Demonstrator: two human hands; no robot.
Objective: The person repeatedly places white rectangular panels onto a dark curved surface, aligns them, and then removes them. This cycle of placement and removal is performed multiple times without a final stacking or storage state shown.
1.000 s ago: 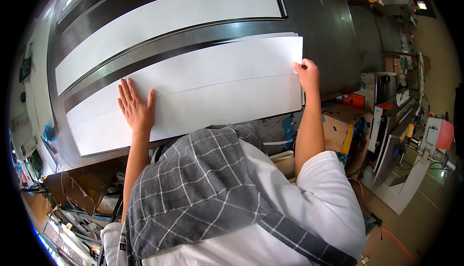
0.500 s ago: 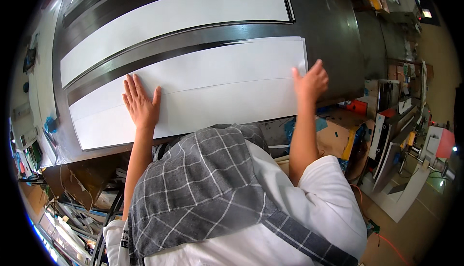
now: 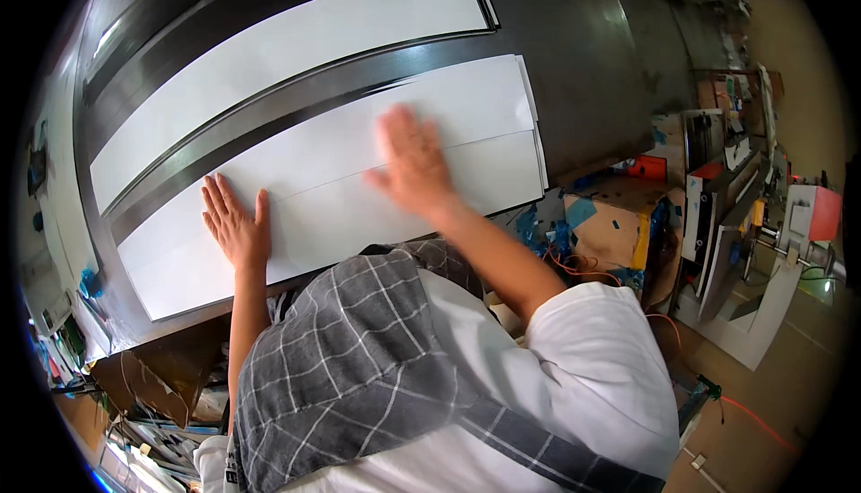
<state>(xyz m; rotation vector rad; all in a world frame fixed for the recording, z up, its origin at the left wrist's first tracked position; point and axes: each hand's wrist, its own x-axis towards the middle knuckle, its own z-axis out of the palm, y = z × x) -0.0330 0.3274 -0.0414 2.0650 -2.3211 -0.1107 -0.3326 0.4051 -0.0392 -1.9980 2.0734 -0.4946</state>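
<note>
A long white sheet (image 3: pixel 336 211) lies lengthwise in front of me, crossed by a thin line or seam. At its right end, thin layers overlap slightly out of line. Near the left part of it, my left hand (image 3: pixel 238 233) rests flat with fingers stretched out and thumb apart. My right hand (image 3: pixel 414 168), smeared by motion, is over the middle of the sheet with its fingers and thumb apart; whether it touches the surface I cannot tell. Nothing shows in either hand. Beyond a dark gap is a second long white strip (image 3: pixel 332 31) with dark edges.
Both white pieces lie on a dark, glossy tabletop (image 3: pixel 574 54). To the right, below the table edge, are an opened cardboard box (image 3: pixel 605 233) and a machine with a red-and-white housing (image 3: pixel 812 215). An orange cord (image 3: pixel 758 419) runs over the floor.
My right hand has swept leftward from the sheet's right end to its middle. The left hand stays flat on the sheet. The whole view has shifted and turned slightly.
</note>
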